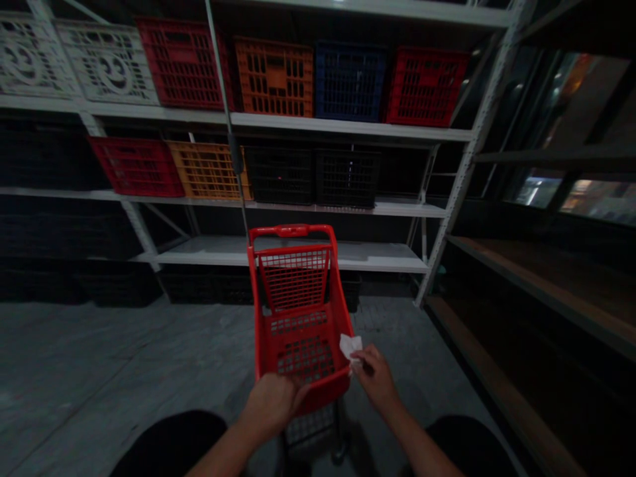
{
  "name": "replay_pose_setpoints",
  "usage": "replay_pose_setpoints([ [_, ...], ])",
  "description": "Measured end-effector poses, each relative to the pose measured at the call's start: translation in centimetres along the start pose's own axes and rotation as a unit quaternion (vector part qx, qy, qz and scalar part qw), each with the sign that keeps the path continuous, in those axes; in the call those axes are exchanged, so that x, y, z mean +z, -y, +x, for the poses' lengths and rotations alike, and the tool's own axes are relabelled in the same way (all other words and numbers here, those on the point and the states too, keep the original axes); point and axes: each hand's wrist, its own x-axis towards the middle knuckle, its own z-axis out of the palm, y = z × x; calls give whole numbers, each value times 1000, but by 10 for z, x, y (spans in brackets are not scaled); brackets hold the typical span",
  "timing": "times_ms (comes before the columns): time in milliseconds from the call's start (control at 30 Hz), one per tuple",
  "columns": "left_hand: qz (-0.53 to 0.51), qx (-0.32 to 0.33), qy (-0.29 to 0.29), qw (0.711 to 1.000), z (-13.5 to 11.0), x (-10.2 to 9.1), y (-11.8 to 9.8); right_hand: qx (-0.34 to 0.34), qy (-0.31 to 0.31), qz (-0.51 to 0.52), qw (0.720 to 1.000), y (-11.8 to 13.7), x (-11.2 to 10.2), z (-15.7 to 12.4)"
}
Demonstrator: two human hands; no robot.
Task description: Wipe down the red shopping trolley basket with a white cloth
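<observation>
A red plastic shopping cart (342, 298) stands upright in front of me, its handle on the far side and its basket showing nothing inside. My left hand (273, 403) is closed over the near rim of the basket at the left corner. By the near right corner, my right hand (372, 374) pinches a crumpled white tissue (350, 345), which lies against the outer right side and rim of the cart. The cart's lower frame and one wheel show dimly beneath the basket.
White metal shelving (348, 126) runs behind the cart, bearing several crates, among them an orange crate (275, 77) and a blue crate (350, 81). A thin pole (222, 86) rises beside the cart handle. Dark shelves (546, 285) stand at right, along the concrete floor (199, 358).
</observation>
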Motion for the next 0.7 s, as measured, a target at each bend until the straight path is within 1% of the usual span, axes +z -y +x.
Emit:
replay_pose_setpoints([
  [100, 6, 12, 18, 1000, -2, -4, 5, 12, -20, 1, 1000, 3, 6, 20],
  [200, 14, 17, 34, 999, -2, -6, 8, -11, -31, -22, 999, 4, 8, 47],
  [300, 20, 23, 32, 999, -2, -5, 11, -21, -64, -31, 997, 3, 4, 67],
  [367, 19, 26, 28, 999, -3, -2, 15, -15, -78, 6, 997, 2, -2, 75],
  [433, 24, 28, 27, 999, -4, 0, 18, 5, -70, 82, 994, 3, -7, 77],
  [500, 37, 29, 25, 999, -4, 2, 21, 36, -48, 159, 985, 5, -10, 73],
  [533, 42, 30, 23, 998, -5, 2, 23, 47, -35, 180, 982, 6, -9, 70],
  [600, 39, 33, 18, 999, -4, 2, 25, 44, -11, 175, 983, 7, -7, 61],
  [700, 23, 39, 19, 999, -4, 2, 29, -14, 28, 115, 993, 6, -3, 48],
])
